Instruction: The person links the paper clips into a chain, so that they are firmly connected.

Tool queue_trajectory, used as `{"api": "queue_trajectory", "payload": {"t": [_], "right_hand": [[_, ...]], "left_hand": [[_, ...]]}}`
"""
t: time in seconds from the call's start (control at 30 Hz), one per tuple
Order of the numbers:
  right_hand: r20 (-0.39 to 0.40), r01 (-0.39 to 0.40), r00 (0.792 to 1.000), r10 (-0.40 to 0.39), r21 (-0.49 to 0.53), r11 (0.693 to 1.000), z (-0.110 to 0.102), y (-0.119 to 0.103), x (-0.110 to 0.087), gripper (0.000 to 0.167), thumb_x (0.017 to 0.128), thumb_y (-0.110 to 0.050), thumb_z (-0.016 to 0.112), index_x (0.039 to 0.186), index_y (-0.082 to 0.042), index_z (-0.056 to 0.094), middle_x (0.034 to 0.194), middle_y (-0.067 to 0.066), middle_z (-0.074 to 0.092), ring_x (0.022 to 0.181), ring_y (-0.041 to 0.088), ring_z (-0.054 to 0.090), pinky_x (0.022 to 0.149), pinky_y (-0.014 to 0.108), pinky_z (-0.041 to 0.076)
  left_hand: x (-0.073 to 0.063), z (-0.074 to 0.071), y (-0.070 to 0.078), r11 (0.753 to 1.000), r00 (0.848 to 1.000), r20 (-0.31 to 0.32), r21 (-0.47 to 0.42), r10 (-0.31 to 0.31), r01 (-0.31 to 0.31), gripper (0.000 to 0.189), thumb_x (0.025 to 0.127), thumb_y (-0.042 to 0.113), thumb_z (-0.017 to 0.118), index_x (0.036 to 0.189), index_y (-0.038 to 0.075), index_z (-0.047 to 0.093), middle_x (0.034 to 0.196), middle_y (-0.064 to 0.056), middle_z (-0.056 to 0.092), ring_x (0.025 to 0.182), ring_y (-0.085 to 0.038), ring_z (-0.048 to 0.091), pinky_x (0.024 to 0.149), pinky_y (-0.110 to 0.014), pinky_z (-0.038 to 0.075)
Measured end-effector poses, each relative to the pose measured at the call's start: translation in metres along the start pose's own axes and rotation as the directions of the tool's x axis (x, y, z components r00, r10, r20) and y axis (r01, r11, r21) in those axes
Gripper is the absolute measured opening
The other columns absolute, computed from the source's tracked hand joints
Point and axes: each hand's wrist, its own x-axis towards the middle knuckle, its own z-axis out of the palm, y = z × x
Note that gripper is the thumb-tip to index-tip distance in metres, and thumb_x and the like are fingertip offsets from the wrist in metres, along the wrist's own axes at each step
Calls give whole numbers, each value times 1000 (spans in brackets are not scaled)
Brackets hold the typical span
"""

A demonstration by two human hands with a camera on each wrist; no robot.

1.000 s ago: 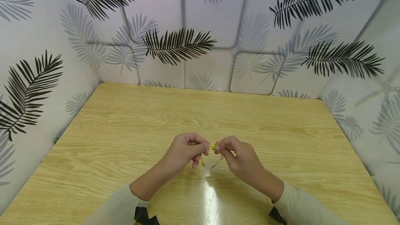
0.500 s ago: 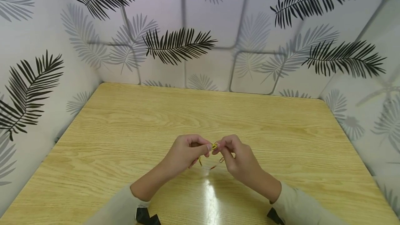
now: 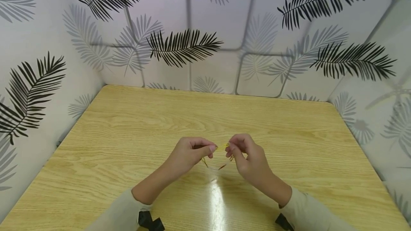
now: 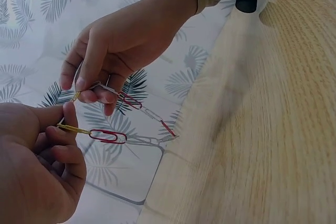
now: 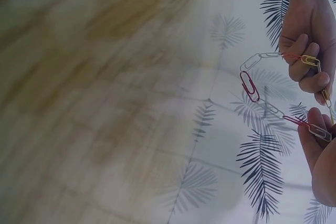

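A chain of red, white and yellow paper clips (image 4: 107, 136) hangs in a loop between my two hands, above the table. In the head view, my left hand (image 3: 190, 156) pinches a yellow paper clip (image 4: 76, 128) at one end between thumb and forefinger. A red clip (image 5: 249, 86) and pale clips follow it along the loop. Opposite, my right hand (image 3: 249, 158) pinches another yellow paper clip (image 3: 227, 145) in its fingertips. From this hand, the other side of the chain droops below the fingers. The fingertips face each other across a small gap; the held clips are partly hidden.
A light wood-grain table (image 3: 144, 117) spreads beneath both hands, with a bright reflection in front of them. White panels with a leaf pattern (image 3: 212, 70) stand along its back and sides. Black straps (image 3: 151, 221) sit at the sleeves.
My fingertips have moved apart, opening a gap between the yellow clips that were close together. The right hand has shifted slightly up and right, and the hanging chain is spread wider.
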Motion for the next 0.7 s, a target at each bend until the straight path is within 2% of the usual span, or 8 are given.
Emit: {"api": "queue_trajectory", "payload": {"t": [0.2, 0.27, 0.37, 0.43, 0.47, 0.6, 0.7], "right_hand": [[3, 2, 1000, -2, 23, 1000, -3, 0, 1, 27, 89, 21, 58, 112, 8, 57, 91, 13, 68, 73, 21, 71, 72, 22, 58], [8, -3, 1000, 3, 25, 1000, -5, 0, 1, 28, 89, 21, 59, 114, 7, 59, 91, 14, 69, 73, 21, 71, 74, 21, 58], [20, -31, 999, 31, 20, 999, -8, 1, 1, 29, 89, 19, 61, 114, 4, 62, 91, 12, 71, 74, 19, 70, 76, 20, 57], [36, -67, 997, 66, 14, 998, -11, 2, 1, 27, 90, 16, 62, 113, 2, 65, 90, 11, 71, 74, 18, 70, 75, 20, 57], [45, -90, 995, 90, 10, 996, -12, 3, 2, 25, 91, 14, 63, 112, 1, 66, 90, 9, 72, 74, 17, 70, 75, 21, 57], [108, -216, 971, 213, 21, 976, -20, 3, 3, 17, 95, 3, 64, 110, -4, 70, 89, 4, 71, 75, 15, 69, 72, 26, 58], [160, -283, 948, 274, 35, 959, -26, 4, 4, 16, 97, -2, 64, 110, -6, 70, 90, 2, 70, 76, 15, 68, 71, 27, 57]], "left_hand": [[2, -3, -1, 1000, 1000, 7, -28, -4, 5, 24, 98, 27, 67, 110, 10, 76, 89, -1, 71, 61, -11, 41, 58, -22, 38], [1, -5, 0, 1000, 1000, 13, -24, 1, -1, 25, 97, 29, 68, 112, 10, 76, 92, -1, 72, 65, -10, 49, 64, -25, 44], [1, -8, 0, 1000, 1000, 26, -8, 14, -14, 26, 96, 31, 69, 114, 13, 76, 101, -1, 74, 85, -12, 64, 82, -37, 54], [1, -10, 1, 1000, 999, 39, -8, 20, -19, 27, 96, 32, 70, 115, 14, 76, 109, -2, 74, 101, -16, 67, 93, -48, 53], [1, -12, 2, 1000, 999, 42, -4, 21, -21, 27, 96, 33, 70, 115, 14, 76, 112, -2, 74, 104, -18, 68, 95, -50, 52], [1, -16, 4, 1000, 998, 49, 15, 26, -27, 27, 95, 32, 70, 116, 15, 75, 115, -2, 73, 106, -22, 67, 97, -55, 50], [1, -19, 6, 998, 998, 52, 45, 30, -33, 28, 96, 31, 69, 117, 13, 74, 112, -2, 72, 102, -24, 66, 94, -52, 52]]}}
